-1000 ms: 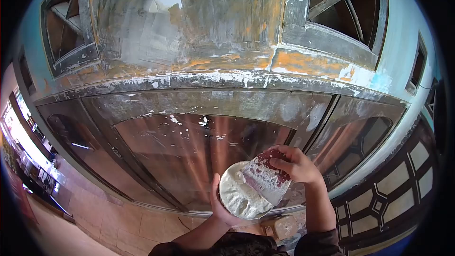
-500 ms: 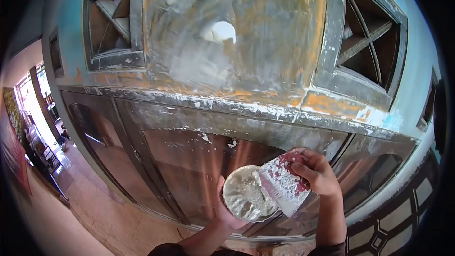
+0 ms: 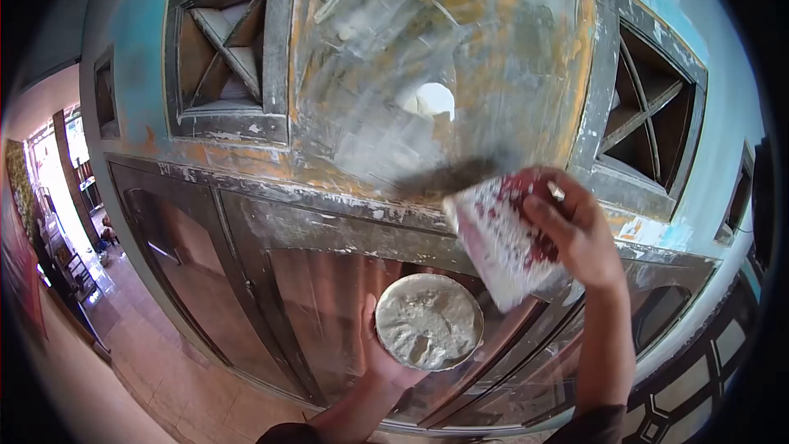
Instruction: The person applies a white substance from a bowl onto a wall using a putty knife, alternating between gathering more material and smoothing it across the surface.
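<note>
My left hand (image 3: 385, 358) is wrapped round the side and underside of a round tub (image 3: 429, 277). Thick off-white putty (image 3: 427, 325) fills it, with an uneven, scooped surface. Up and to the right, my right hand (image 3: 579, 226) grips a flat red putty spreader (image 3: 501, 238) between thumb and fingers. White putty smears cover most of the spreader's face, which is tilted and apart from the tub. Behind it is a wall panel (image 3: 493, 57) with grey and orange worn patches. A bright white rounded patch (image 3: 436, 100) stands out on this panel.
Recessed openings with crossed bars, on the left (image 3: 222, 53) and right (image 3: 649, 111), flank the panel. A putty-spotted ledge (image 3: 329, 197) runs above dark glazed doors (image 3: 320, 312). Tiled floor (image 3: 189, 386) leads to a bright doorway at far left.
My right hand has lifted the spreader up and away from the tub's rim, towards the wall. The view has shifted, and the tub sits slightly higher and further left.
</note>
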